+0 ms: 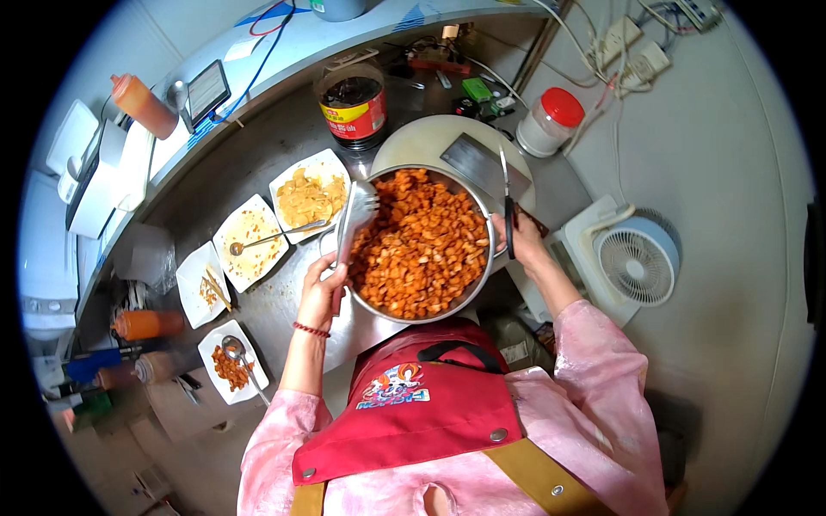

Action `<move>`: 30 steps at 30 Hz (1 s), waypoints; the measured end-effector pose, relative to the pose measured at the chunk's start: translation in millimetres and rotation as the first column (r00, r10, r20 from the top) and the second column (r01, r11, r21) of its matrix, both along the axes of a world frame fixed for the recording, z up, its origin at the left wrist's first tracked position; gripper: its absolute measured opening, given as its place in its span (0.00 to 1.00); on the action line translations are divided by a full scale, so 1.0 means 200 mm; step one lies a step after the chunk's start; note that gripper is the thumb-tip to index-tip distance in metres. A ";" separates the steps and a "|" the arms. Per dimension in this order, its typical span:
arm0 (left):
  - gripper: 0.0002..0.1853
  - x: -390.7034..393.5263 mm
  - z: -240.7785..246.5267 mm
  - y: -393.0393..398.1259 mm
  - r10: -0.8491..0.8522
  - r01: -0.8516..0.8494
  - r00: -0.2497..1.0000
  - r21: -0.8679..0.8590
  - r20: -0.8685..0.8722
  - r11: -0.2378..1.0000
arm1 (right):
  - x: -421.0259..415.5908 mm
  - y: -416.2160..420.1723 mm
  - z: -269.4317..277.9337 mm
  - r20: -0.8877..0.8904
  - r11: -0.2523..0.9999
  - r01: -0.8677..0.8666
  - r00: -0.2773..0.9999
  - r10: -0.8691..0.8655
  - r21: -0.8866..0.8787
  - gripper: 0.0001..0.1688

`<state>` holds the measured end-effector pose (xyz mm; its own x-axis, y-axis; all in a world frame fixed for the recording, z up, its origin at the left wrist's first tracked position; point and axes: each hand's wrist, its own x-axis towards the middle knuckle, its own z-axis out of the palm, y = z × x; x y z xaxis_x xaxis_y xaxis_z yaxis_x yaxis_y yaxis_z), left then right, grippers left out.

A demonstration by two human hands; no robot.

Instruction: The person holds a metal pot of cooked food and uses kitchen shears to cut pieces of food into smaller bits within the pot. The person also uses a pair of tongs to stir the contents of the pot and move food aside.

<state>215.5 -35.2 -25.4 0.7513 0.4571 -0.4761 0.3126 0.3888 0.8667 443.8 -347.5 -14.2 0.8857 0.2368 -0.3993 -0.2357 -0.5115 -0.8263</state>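
Note:
A round steel pot (488,258) full of diced, orange-red sauced food (423,248) is held in front of my apron. My left hand (318,293) is at the pot's left side, gripping metal tongs (353,222) whose toothed end lies over the rim. At the opposite side, my right hand (524,242) grips the pot's side handle along with black-handled scissors (509,226), blades pointing away from me. Beyond the pot, a cleaver (474,161) rests on a round pale cutting board (406,143); its handle is partly hidden by my right hand.
White dishes (282,255) with food remains and spoons line the steel counter (213,158) at left. A large jar of dark sauce (353,106) and a red-lidded jar (548,122) stand at the back. A fan (635,261) is at right; squeeze bottles (151,324) lie left.

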 end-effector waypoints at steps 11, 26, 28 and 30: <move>0.24 0.51 -0.11 -0.29 0.169 -0.173 0.980 -0.032 -0.104 0.984 | 0.64 -0.08 -0.27 -0.027 0.992 -0.042 0.999 0.039 -0.116 0.33; 0.25 0.40 0.01 -0.39 0.367 -0.336 0.919 0.198 -0.147 0.921 | 0.70 -0.04 0.37 0.128 0.645 -0.475 0.738 0.663 -0.599 0.35; 0.26 0.32 0.03 -0.43 0.378 -0.347 0.915 0.200 -0.142 0.916 | 0.66 0.06 0.53 -0.040 0.423 -0.628 0.587 0.809 -0.653 0.36; 0.25 0.25 0.06 -0.47 0.340 -0.296 0.922 0.231 -0.184 0.927 | 0.62 0.13 0.54 -0.061 0.261 -0.633 0.439 0.897 -0.729 0.35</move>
